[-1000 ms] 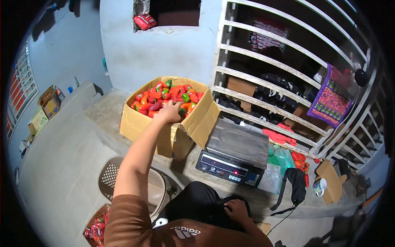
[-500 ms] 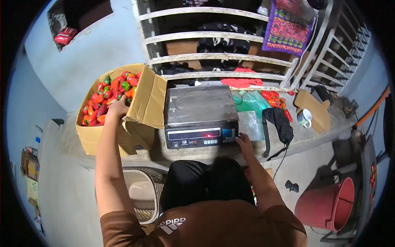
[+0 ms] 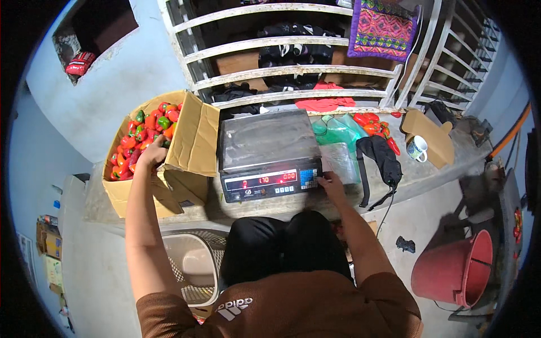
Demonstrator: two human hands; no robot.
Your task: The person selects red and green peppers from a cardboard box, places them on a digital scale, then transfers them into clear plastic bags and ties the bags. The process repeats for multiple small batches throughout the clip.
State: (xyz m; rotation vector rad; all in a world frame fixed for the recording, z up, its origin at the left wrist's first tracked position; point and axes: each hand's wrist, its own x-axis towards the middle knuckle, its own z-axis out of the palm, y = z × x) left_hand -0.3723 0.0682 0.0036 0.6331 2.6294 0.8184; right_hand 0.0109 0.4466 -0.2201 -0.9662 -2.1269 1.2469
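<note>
Head view is showing the person sitting at a concrete ledge, with the left hand reaching into the cardboard box at the far left; its fingers are curling down among the red and green peppers, though whether they are actually gripping one cannot be told from here; the right hand is resting at the right end of the scale's front panel, fingers loosely bent and holding nothing, touching the edge beside the blue keypad; the digital scale is sitting just right of the box, its steel platter bare and its red display lit; compared with a second ago, the view is now swinging from the box toward the scale, and the right hand is coming up from the lap to the panel while the left is staying in the peppers; judging by that, attention is shifting to weighing; clear plastic bags and more peppers are lying to the right, near a black strap, a mug, and a red bucket on the floor
</note>
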